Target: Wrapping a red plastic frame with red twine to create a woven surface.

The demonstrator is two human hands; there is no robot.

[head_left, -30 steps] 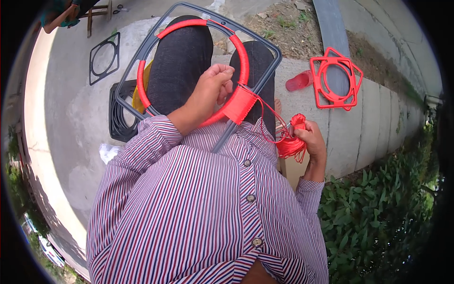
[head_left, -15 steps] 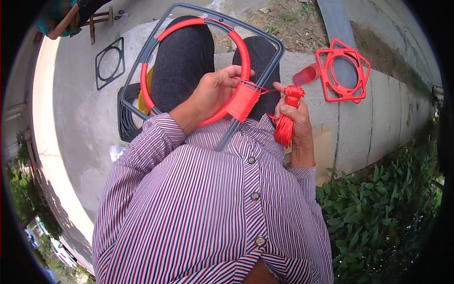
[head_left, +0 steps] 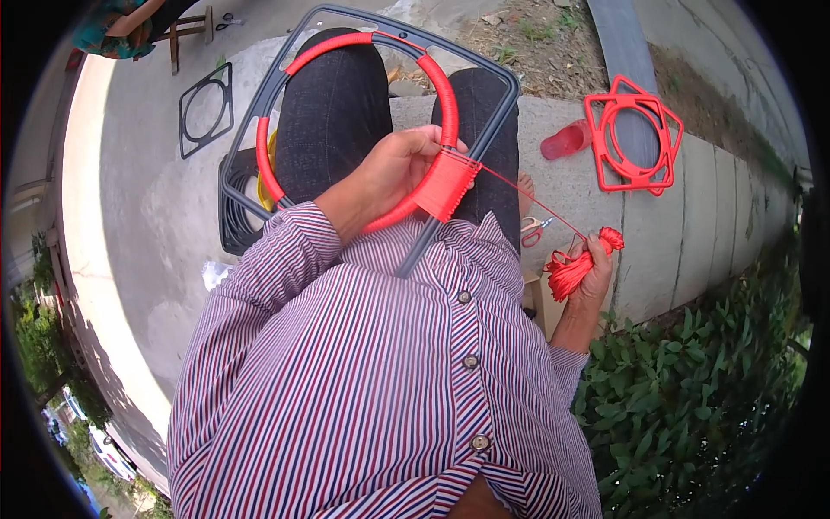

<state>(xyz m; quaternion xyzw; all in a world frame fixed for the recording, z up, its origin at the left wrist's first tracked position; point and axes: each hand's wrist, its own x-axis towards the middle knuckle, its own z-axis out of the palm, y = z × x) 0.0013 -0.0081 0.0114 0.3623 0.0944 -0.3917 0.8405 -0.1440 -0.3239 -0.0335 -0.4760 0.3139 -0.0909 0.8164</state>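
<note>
Over the dark-trousered knees (head_left: 335, 112) sits a grey frame (head_left: 418, 251), its ring (head_left: 449, 108) part-wrapped in red cord (head_left: 448, 186). It looks light and stiff, likely best gripped at the ring's right side, where the left hand (head_left: 385, 177) curls its fingers, partly hidden. Beyond, the right hand (head_left: 594, 277) closes its fingers round a soft cord bundle (head_left: 567, 275), a taut strand (head_left: 536, 202) running to the ring. Shrubs (head_left: 666, 381) near right and red frames (head_left: 635, 187) far right edge the room to move; scissors (head_left: 533, 232) lie below the strand.
</note>
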